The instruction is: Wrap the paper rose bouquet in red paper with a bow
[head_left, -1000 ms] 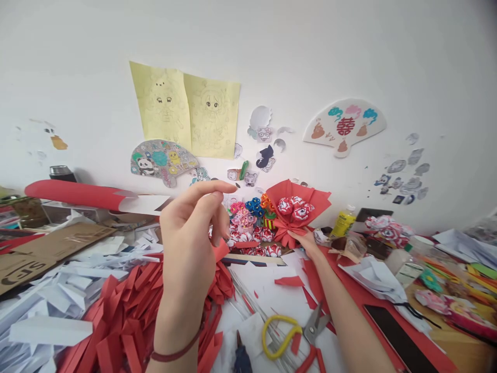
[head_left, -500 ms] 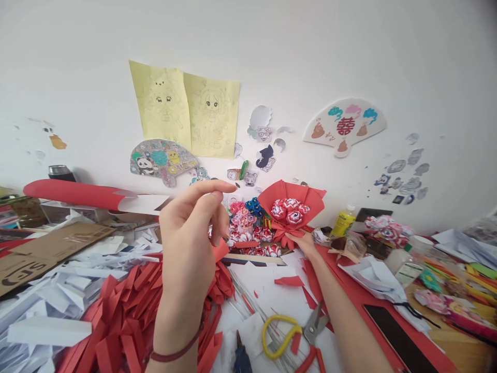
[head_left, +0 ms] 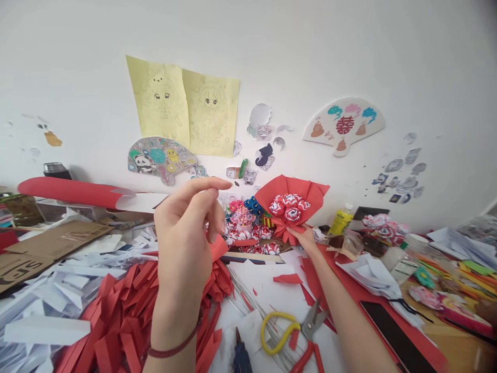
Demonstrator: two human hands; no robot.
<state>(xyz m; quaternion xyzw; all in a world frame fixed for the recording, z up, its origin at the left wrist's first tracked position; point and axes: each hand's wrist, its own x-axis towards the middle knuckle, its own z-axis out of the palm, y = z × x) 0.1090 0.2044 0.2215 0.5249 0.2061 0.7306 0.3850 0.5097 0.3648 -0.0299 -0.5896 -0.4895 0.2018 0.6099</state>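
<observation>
My right hand (head_left: 305, 239) reaches out to the back and grips the gathered base of a paper flower bouquet (head_left: 294, 192). Its red paper wrap fans out around several red-and-white paper roses. Raised in the middle, my left hand (head_left: 190, 223) holds nothing; its index finger points to the right and the others are loosely bent. Below and behind it lies a heap of folded red paper strips (head_left: 124, 305). Scissors (head_left: 298, 326) with one yellow and one red handle lie between my forearms, beside a dark-handled pointed tool (head_left: 241, 357).
White paper strips (head_left: 50, 305) and brown cardboard (head_left: 54, 243) cover the left side. Finished paper flowers (head_left: 248, 233) sit at the back against the wall. A black phone (head_left: 402, 336), a yellow bottle (head_left: 341, 219) and a white mask (head_left: 368, 274) stand or lie on the right.
The bouquet in my right hand has turned slightly and its wrap now spreads a little wider. My left hand has shifted slightly left in view.
</observation>
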